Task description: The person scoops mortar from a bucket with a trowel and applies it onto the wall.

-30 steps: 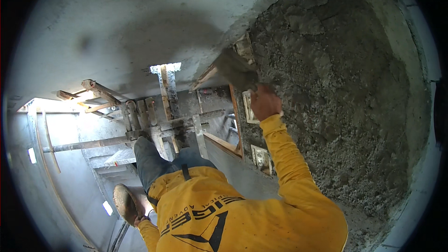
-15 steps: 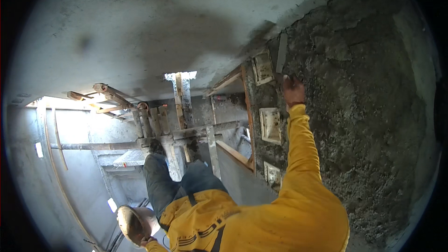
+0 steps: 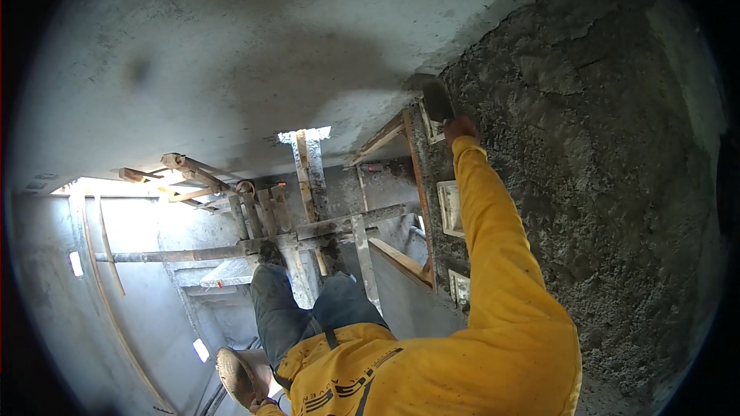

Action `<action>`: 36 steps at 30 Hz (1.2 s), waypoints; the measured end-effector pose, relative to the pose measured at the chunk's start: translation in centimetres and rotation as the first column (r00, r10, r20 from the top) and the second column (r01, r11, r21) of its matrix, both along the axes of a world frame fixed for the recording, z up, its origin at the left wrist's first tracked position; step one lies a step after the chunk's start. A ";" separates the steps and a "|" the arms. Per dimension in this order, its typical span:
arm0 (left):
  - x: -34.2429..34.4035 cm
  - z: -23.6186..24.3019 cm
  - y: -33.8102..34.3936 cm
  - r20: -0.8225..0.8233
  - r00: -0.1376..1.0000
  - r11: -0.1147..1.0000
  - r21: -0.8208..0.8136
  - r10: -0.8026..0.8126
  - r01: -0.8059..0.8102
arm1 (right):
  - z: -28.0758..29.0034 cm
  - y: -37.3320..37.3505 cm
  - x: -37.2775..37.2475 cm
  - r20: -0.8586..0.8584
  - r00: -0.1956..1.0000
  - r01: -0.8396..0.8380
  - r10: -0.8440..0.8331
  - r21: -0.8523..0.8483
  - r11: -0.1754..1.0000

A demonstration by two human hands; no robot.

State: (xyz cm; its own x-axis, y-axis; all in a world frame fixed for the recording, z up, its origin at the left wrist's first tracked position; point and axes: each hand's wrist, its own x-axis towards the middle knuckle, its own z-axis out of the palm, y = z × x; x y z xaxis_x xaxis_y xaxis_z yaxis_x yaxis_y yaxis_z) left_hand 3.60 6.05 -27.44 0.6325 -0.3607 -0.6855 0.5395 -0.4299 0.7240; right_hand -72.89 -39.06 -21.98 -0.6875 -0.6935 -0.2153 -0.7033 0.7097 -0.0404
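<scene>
My right hand [image 3: 461, 130] is closed round the handle of a trowel [image 3: 438, 98], reaching up the rough grey mortar wall [image 3: 586, 154]. The dark blade lies by the uppermost wall box [image 3: 432, 125], partly covering it. Low on the left, my left hand [image 3: 264, 405] grips the edge of a pale bucket [image 3: 237, 377] with a mortar-stained rim; its contents cannot be made out.
Two more pale wall boxes [image 3: 450, 208] [image 3: 459, 290] sit below the first, beside a wooden frame [image 3: 417, 185]. My feet are on timber scaffold planks [image 3: 347, 223]. The smooth ceiling [image 3: 231, 46] hangs close overhead. A bamboo pole [image 3: 169, 254] runs left.
My right hand has moved left and slightly up, bringing the trowel from the mortar's edge over the top wall box. The view has shifted a little; my left hand still grips the bucket.
</scene>
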 end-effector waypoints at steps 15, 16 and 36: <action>0.9 -1.4 -2.1 -0.017 0.998 0.998 0.013 -0.066 0.066 | 12.2 1.7 0.9 -0.112 0.990 0.063 -0.082 -0.166 0.984; 0.7 -1.7 -2.4 -0.023 0.997 0.997 0.014 -0.075 0.075 | 14.3 2.0 1.5 -0.119 0.990 0.056 -0.080 -0.195 0.979; -0.8 -5.9 -9.3 -0.078 0.969 0.972 0.019 -0.233 0.235 | 33.5 13.5 2.6 -0.282 0.951 0.006 -0.126 -0.392 0.920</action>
